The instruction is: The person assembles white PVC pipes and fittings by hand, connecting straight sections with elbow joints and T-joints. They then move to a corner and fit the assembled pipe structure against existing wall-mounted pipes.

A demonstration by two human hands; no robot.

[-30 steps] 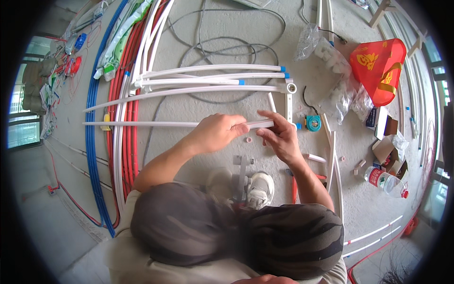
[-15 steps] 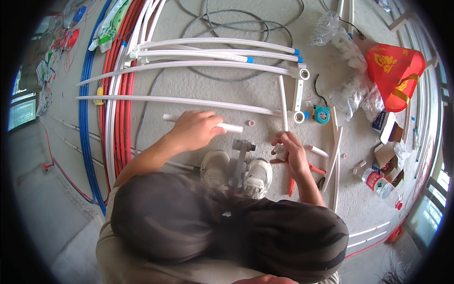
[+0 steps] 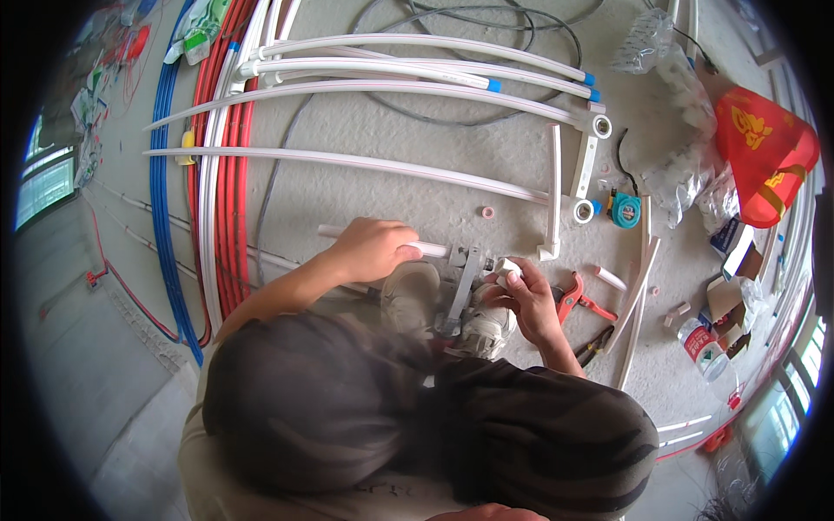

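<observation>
My left hand [image 3: 373, 249] is closed around a short white plastic pipe [image 3: 432, 249]. The pipe's right end meets the left side of a grey pipe-welding tool [image 3: 466, 285], which stands between my shoes. On the tool's other side, my right hand [image 3: 532, 302] grips a small white pipe fitting [image 3: 507, 269] in its fingers, close against the heating head. Whether pipe and fitting are pushed fully onto the head is too small to tell. A longer white pipe [image 3: 554, 187] with an elbow at its near end lies just beyond my right hand.
Red pipe cutters [image 3: 569, 298] and pliers [image 3: 595, 346] lie right of my right hand. Further off are a teal tape measure [image 3: 625, 209], a red bag [image 3: 764, 156] and a plastic bottle [image 3: 702, 349]. Long white pipes [image 3: 365, 165] span the floor ahead; blue pipes [image 3: 162, 174] run at left.
My left hand has brought the pipe's end to the welding tool. My right hand has moved left with the fitting to the tool's other side. The whole view has shifted slightly.
</observation>
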